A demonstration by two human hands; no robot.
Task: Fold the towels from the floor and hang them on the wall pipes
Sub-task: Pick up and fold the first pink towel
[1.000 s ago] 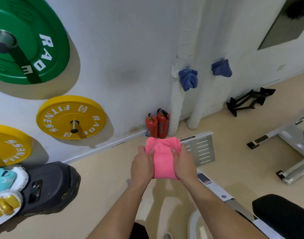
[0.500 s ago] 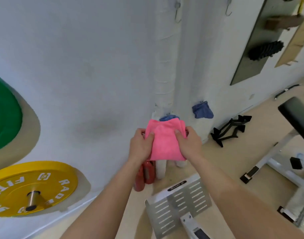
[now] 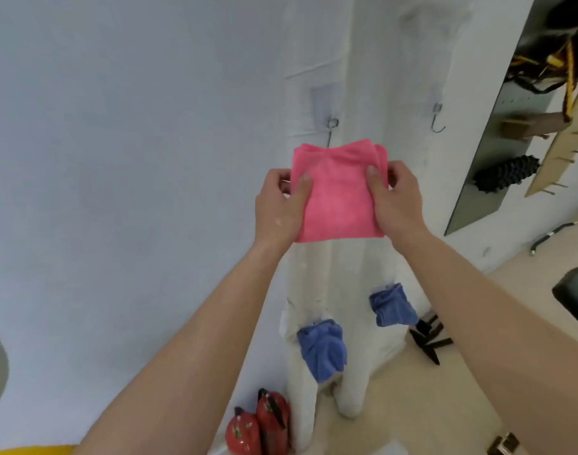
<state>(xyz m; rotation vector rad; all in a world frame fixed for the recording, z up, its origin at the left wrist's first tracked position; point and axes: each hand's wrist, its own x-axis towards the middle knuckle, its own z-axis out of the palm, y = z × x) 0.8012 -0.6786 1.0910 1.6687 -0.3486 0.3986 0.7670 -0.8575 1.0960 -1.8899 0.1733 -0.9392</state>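
Observation:
A folded pink towel (image 3: 338, 195) is held up in front of the white wall pipes. My left hand (image 3: 279, 208) pinches its left edge and my right hand (image 3: 396, 201) pinches its right edge. Its top edge sits just below the metal hook (image 3: 332, 126) on the left pipe (image 3: 314, 60). A second hook (image 3: 438, 118) on the right pipe (image 3: 419, 60) carries nothing. Lower down, one blue towel (image 3: 322, 348) hangs on the left pipe and another blue towel (image 3: 392, 307) on the right pipe.
Two red fire extinguishers (image 3: 258, 425) stand at the foot of the left pipe. A dark wall panel (image 3: 497, 152) at the right carries a black spiky roller (image 3: 507, 172) and wooden pieces. A black bench pad (image 3: 576, 300) and black floor handles (image 3: 430, 339) lie at right.
Both hands have raised the pink towel from waist level up to the left pipe's hook. My view has tilted up, so the weight plates have left the frame.

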